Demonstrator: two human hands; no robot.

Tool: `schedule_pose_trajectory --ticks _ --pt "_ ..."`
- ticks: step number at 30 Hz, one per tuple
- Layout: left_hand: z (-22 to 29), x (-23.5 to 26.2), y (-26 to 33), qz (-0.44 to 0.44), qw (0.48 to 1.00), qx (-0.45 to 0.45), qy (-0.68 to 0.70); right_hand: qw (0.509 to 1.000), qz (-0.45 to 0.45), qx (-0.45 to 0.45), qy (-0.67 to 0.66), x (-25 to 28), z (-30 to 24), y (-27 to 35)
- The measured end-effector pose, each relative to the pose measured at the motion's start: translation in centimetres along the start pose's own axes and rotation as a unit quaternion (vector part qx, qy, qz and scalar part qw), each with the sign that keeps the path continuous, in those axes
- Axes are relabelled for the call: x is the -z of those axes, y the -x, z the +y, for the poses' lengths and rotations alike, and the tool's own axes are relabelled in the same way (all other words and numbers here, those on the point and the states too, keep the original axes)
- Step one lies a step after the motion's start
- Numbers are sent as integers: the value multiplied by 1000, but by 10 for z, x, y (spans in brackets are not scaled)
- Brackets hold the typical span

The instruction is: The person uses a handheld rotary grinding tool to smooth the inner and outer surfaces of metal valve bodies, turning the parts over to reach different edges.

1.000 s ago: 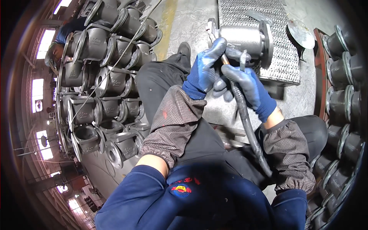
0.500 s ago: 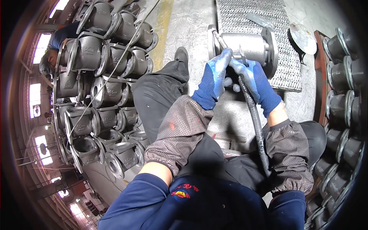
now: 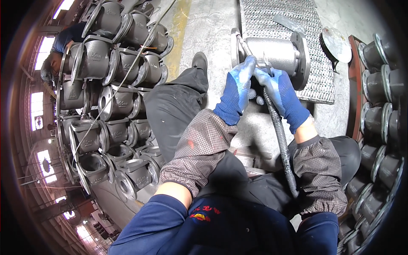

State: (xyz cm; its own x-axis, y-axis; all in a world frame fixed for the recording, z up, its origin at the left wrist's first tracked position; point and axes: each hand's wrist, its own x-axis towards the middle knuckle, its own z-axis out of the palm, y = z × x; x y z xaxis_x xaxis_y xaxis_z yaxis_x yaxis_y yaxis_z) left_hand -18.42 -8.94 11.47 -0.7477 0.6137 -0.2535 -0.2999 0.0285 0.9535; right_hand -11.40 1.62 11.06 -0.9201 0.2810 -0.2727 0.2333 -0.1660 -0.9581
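Both gloved hands are closed close together in front of a grey cast flanged valve body (image 3: 274, 53) lying on its side. My left hand (image 3: 238, 87) grips a slim metal hand tool (image 3: 243, 45), whose shaft points up to the left flange. My right hand (image 3: 278, 89) is wrapped round the rear of that tool, where a black ribbed hose (image 3: 278, 131) leaves it and runs down to my lap. The fingers hide most of the tool's body, so its exact kind does not show. Rounded grey knobs (image 3: 256, 97) show beneath my hands.
The valve body rests by a patterned metal platform (image 3: 316, 78) bearing a flat scrap piece (image 3: 289, 23). A round metal disc (image 3: 336, 44) stands beside it. Stacked valve bodies (image 3: 93, 59) rise at left, crossed by a cable (image 3: 112, 100); more fill a rust-red rack (image 3: 354, 85). A co-worker (image 3: 63, 46) bends behind the left stack.
Both hands keep their grip on the tool and have barely moved. The view has shifted slightly, and a thin orange streak now shows by the left stack.
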Motion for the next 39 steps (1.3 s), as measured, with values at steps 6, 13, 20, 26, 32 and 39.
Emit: schedule_pose_trajectory --ticks 6,13,20,26,32,39 --pt "-7 3 0 -12 992 -69 -102 995 -11 -58 -85 -1 -9 2" --pt "-10 10 -4 -41 989 -29 -141 998 -28 -48 31 4 -11 2" --pt "13 11 20 -104 972 -195 -84 986 -114 -107 -61 8 -32 24" --pt "56 28 32 -102 976 -78 -173 999 23 31 21 40 -48 58" --pt "62 85 -2 2 992 -82 -100 968 186 71 150 92 -69 89" --pt "36 56 -9 83 984 -68 -144 970 157 -163 -90 49 -28 122"
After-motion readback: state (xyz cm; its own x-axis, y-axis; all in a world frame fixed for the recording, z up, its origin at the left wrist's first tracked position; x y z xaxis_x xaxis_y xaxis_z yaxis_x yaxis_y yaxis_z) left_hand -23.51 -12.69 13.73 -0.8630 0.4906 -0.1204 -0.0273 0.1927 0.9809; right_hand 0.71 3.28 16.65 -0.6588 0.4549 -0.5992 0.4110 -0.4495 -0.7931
